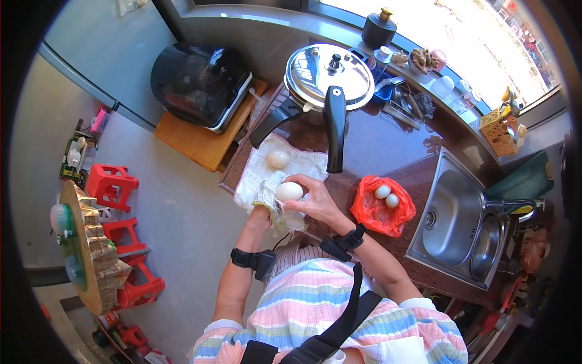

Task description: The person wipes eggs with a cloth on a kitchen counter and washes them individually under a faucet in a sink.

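My right hand (313, 198) holds a large white egg (289, 191) between thumb and fingers. My left hand (260, 217) is mostly covered by a thin white cloth (268, 189) that it holds against the egg's left side. Just beyond, another egg (278, 159) lies on a white towel (254, 175) with a pink edge, spread at the counter's corner. To the right, a red plastic bag (363, 218) stands open with two pale bluish eggs (383, 191) inside.
A pressure cooker (318, 77) stands beyond the towel, its black handles pointing towards me. A steel sink (454, 218) is at the right. A dark-lidded container (200, 82) rests on a wooden board (191, 141) at the left. Jars and ginger (423, 60) line the window ledge.
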The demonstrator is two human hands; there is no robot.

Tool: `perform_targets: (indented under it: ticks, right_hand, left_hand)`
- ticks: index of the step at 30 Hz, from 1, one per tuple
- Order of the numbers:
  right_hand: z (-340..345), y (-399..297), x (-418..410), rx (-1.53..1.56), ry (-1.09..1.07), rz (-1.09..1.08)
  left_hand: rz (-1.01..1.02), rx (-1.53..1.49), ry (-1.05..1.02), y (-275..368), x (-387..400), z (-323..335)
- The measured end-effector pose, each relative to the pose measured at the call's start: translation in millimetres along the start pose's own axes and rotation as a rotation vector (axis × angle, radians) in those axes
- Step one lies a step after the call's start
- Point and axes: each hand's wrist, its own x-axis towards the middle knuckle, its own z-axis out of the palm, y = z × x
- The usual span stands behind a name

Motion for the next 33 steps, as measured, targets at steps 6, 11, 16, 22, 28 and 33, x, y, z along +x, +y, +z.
perform_targets:
  ticks: [6, 11, 16, 22, 28, 33]
  right_hand:
    - [-4.9, -5.5, -0.8, -0.411, 0.140, -0.084]
    - [11.2, 0.3, -4.6, -0.650, 0.048, 0.038]
    - [18.4, -1.1, -7.3, -0.732, -0.063, 0.043]
    - [17.3, 6.5, -2.0, -0.731, -0.164, 0.023]
    - [0.5, 2.3, 10.0, -0.679, -0.057, 0.079]
    - [-2.9, 60.2, 29.7, -0.889, 0.457, -0.077]
  left_hand:
    - [0.044, 0.010, -0.035, 4.8, -16.7, -29.7]
    - [-0.115, 0.299, -0.104, 12.0, -23.5, 3.2]
    - [-0.167, 0.274, 0.014, -2.0, -15.7, -1.4]
    - [-0.037, 0.352, 0.020, -5.4, -14.3, -13.4]
    - [-0.128, 0.031, 0.110, -1.0, -34.5, -61.9]
    - [0.275, 0.107, 0.215, 27.0, -71.4, -82.5]
